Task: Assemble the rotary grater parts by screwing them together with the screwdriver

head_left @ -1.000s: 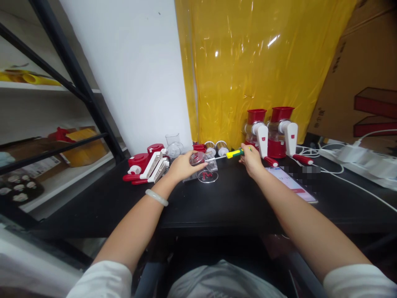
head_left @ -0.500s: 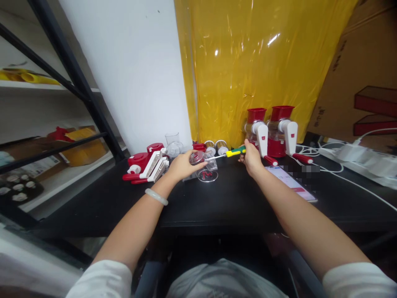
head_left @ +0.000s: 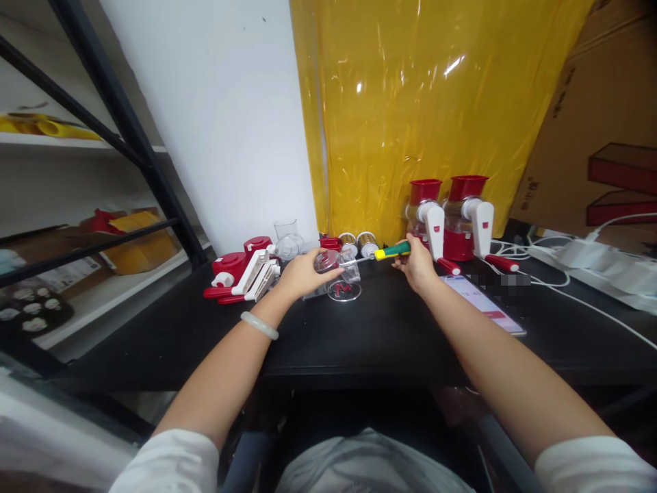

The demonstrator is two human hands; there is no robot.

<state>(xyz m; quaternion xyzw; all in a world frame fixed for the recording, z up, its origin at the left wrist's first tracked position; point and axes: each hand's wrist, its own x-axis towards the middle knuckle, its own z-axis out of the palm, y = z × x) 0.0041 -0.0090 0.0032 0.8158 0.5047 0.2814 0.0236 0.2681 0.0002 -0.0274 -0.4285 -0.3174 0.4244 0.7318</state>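
Observation:
My left hand [head_left: 302, 274] grips a clear plastic housing [head_left: 341, 277] that rests on the black table [head_left: 380, 329]; a small red part shows inside it near the base. My right hand [head_left: 418, 263] is closed on a screwdriver with a yellow and green handle [head_left: 391, 251]. Its metal shaft points left into the side of the clear housing. A pale bangle sits on my left wrist.
Red and white crank parts [head_left: 241, 276] lie left of the housing. Two assembled red and white grinders [head_left: 454, 219] stand at the back right before a yellow sheet. Two metal drums [head_left: 358, 243], a phone [head_left: 485, 305], and white cables with a power strip [head_left: 600, 263] lie around.
The right hand has turned slightly on the screwdriver handle; the shaft stays in the clear housing. My left hand has not moved.

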